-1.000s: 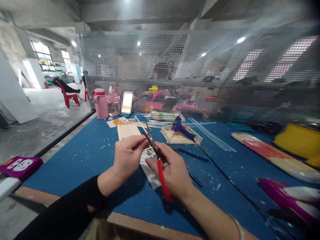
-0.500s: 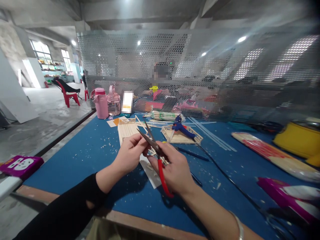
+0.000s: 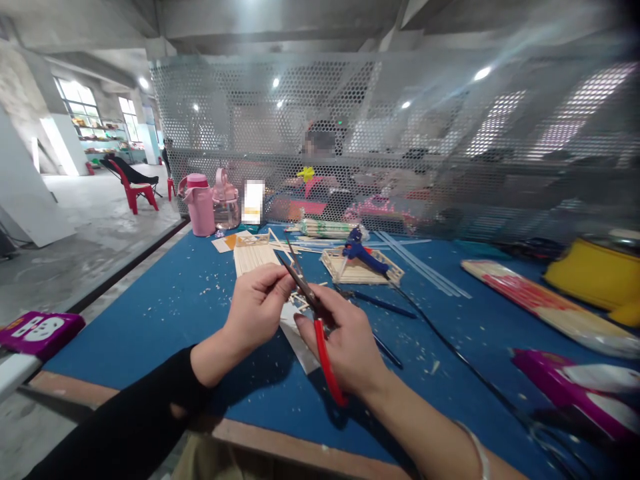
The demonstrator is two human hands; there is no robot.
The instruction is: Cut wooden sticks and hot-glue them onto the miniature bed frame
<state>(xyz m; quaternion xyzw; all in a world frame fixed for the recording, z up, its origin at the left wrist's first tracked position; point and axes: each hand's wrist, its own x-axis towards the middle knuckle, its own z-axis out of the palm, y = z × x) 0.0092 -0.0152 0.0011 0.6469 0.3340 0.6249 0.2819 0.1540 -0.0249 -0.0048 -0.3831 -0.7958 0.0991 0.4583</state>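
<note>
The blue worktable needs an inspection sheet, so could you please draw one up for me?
Surface: blue tabletop, flecked with pale scraps.
Work items: red-handled scissors, blades parted; slatted stick panel beyond the left hand.
Clutter: blue glue gun lying over a stick tray.
Hands: right hand holds the scissors; left fingertips pinched close by the blades, contents unclear.
Cables: black cable running from the glue gun toward the near right.
Surroundings: perforated screen behind.

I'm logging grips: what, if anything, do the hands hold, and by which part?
The right hand holds scissors by the red handle; whether the pinched left hand holds anything cannot be told.
</note>
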